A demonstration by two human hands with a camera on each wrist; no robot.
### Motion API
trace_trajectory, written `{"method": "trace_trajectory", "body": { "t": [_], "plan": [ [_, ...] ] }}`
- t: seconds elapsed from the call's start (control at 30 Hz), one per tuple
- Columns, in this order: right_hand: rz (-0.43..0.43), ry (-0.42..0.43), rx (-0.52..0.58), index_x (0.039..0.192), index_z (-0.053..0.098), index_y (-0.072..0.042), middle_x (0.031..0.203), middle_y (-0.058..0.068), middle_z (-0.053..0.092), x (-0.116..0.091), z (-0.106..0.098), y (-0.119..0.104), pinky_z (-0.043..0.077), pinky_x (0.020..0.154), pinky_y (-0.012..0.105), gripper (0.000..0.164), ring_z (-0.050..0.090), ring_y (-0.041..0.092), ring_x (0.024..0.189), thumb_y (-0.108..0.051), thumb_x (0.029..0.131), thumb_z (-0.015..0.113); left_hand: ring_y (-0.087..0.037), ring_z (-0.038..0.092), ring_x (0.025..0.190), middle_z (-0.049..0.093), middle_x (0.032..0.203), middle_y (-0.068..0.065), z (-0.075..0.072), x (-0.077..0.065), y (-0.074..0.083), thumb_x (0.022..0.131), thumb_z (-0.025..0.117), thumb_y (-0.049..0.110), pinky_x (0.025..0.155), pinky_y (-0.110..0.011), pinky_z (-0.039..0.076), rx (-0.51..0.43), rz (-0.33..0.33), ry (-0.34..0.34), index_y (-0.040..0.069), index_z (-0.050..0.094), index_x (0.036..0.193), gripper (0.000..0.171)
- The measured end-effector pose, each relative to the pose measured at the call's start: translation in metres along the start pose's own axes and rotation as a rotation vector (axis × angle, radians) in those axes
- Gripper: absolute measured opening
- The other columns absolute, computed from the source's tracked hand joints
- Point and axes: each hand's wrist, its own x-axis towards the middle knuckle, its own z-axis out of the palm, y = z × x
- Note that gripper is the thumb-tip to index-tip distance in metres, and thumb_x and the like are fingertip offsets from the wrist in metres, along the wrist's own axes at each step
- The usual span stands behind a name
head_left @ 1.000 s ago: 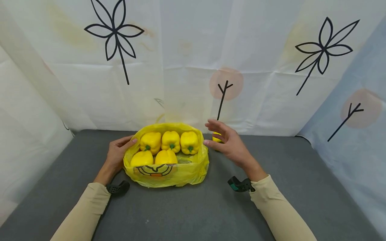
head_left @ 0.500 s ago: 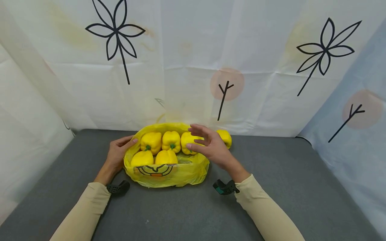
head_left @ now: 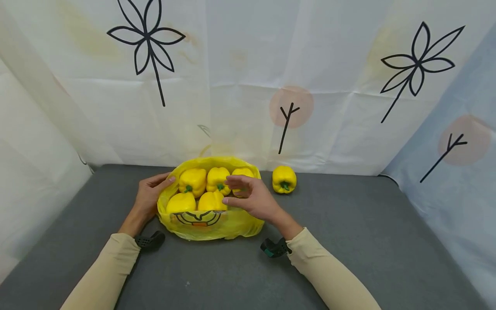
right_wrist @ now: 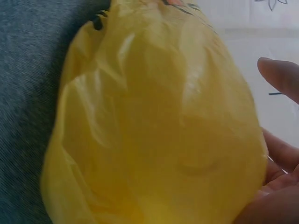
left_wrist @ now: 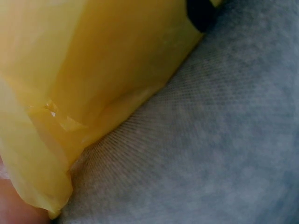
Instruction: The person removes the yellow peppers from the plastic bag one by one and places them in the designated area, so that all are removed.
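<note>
Several yellow bell peppers sit in a yellow plastic bag, whose mouth faces up. My left hand holds the bag's left rim, thumb over the edge and fingers outside. Above the bag's right side hovers my right hand, thumb and fingers apart with nothing between them, partly covering the back right pepper. In the right wrist view, the bag fills the middle, with the thumb raised clear of it. The left wrist view shows the bag's side against the grey surface.
One more yellow bell pepper stands outside the bag, to its right near the table's back edge. The grey table ends at a white printed curtain behind, with more fabric at both sides.
My right hand has moved left and slightly toward me, from beside the bag to over its right part, uncovering the lone pepper. My left hand keeps its hold on the rim.
</note>
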Motion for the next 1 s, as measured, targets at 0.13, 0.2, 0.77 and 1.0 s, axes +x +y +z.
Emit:
{"method": "trace_trajectory", "body": {
  "t": [0.13, 0.2, 0.77, 1.0],
  "plan": [
    [0.024, -0.015, -0.034, 0.145, 0.052, 0.004, 0.145, 0.019, 0.054, 0.0, 0.007, 0.004, 0.047, 0.109, 0.048, 0.059, 0.052, 0.037, 0.131, -0.011, 0.093, 0.076, -0.013, 0.073, 0.091, 0.075, 0.108, 0.004, 0.0, 0.0, -0.001, 0.1, 0.067, 0.009, 0.076, -0.026, 0.061, -0.014, -0.008, 0.0, 0.002, 0.07, 0.129, 0.03],
    [0.026, -0.017, -0.053, 0.145, 0.052, 0.004, 0.145, 0.019, 0.053, 0.0, 0.011, 0.005, 0.045, 0.11, 0.047, 0.06, 0.052, 0.036, 0.132, -0.012, 0.092, 0.077, -0.012, 0.073, 0.091, 0.075, 0.108, 0.004, 0.0, 0.0, -0.001, 0.1, 0.067, 0.009, 0.076, -0.026, 0.061, -0.014, -0.005, 0.0, 0.002, 0.07, 0.128, 0.03],
    [0.076, -0.023, -0.246, 0.152, 0.044, -0.004, 0.152, 0.01, 0.048, 0.002, 0.028, 0.015, 0.047, 0.108, 0.044, 0.081, 0.05, 0.029, 0.134, -0.021, 0.085, 0.086, -0.013, 0.074, 0.089, 0.075, 0.108, 0.003, 0.0, 0.0, 0.001, 0.1, 0.065, 0.008, 0.075, -0.026, 0.061, -0.02, -0.001, -0.015, 0.001, 0.07, 0.129, 0.03],
    [0.094, -0.047, -0.215, 0.154, 0.039, -0.003, 0.153, 0.013, 0.042, 0.003, 0.031, 0.022, 0.048, 0.107, 0.039, 0.085, 0.05, 0.027, 0.134, -0.019, 0.085, 0.085, -0.013, 0.073, 0.089, 0.075, 0.108, 0.003, 0.0, 0.0, 0.002, 0.1, 0.066, 0.007, 0.075, -0.026, 0.061, -0.031, -0.013, -0.016, 0.002, 0.071, 0.128, 0.029]
  ]
}}
